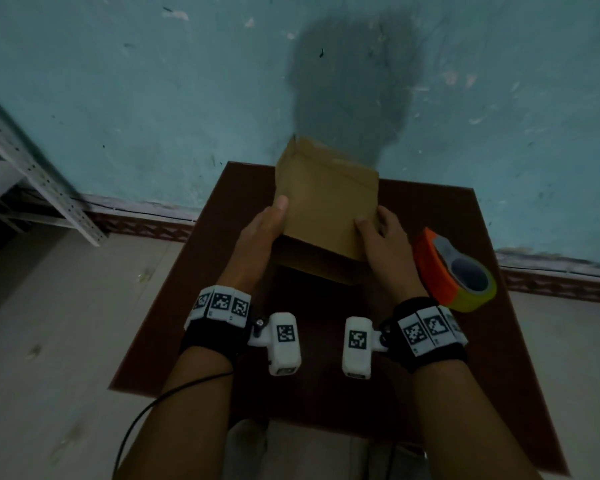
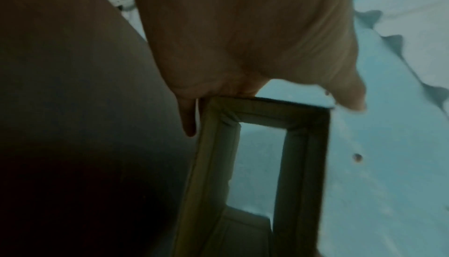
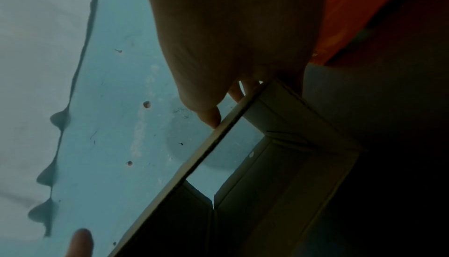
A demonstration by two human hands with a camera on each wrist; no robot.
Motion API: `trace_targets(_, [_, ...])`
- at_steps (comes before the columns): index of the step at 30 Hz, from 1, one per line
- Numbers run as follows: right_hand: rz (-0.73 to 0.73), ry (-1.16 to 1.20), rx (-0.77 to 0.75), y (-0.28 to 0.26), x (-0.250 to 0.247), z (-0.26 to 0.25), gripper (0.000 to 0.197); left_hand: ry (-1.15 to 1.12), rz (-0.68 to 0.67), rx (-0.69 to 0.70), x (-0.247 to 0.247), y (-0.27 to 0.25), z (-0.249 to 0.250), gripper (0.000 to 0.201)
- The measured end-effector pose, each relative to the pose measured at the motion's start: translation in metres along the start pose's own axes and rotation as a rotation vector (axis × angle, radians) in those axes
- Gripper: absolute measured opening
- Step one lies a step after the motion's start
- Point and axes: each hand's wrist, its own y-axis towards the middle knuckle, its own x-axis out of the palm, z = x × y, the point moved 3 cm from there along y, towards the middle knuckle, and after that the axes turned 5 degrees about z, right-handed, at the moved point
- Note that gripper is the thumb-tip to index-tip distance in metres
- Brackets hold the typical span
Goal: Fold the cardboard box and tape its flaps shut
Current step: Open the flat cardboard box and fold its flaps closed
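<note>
Box (image 1: pixel 326 202) sits raised over the tabletop (image 1: pixel 430 341) centre, both ends unsealed, tilted toward the wall at 12 o'clock. My left hand (image 1: pixel 262 233) grips its 9 o'clock edge, thumb on top; my right hand (image 1: pixel 381 237) pinches the 3 o'clock edge. Tape (image 1: pixel 454 271) lies at 3 o'clock, just beside my right hand.

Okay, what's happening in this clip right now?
A person holds a cardboard box above a dark table, left hand on one side, right hand on the other. The box is opened into a tube, both ends open, no flaps taped. An orange tape dispenser sits untouched beside the right hand.
</note>
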Motion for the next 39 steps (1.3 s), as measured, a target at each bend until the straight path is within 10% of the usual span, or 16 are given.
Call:
trace_targets(9, [-0.117,0.200,0.056,-0.010,0.001,-0.008,0.079,-0.203,-0.065,-0.103,0.008,-0.003,0.005,0.043])
trace_targets(14, [-0.106,0.300,0.024,-0.013,-0.004,-0.015,0.078,-0.202,0.022,-0.085,0.004,0.000,0.007,0.063])
trace_targets(21, [-0.106,0.283,0.000,-0.022,-0.011,-0.026,0.055,-0.257,-0.022,-0.078,0.010,-0.011,0.017,0.049])
trace_targets(26, [-0.056,0.308,0.014,-0.024,-0.014,-0.028,0.072,-0.254,0.013,-0.079,0.008,-0.016,0.019,0.030])
trace_targets(32, [-0.011,0.151,0.033,-0.004,-0.010,-0.009,0.104,-0.173,0.069,-0.130,0.003,-0.003,0.009,0.086])
trace_targets(39, [-0.004,0.047,-0.045,-0.012,-0.016,-0.017,0.045,0.043,0.167,-0.004,0.010,-0.007,0.016,0.055])
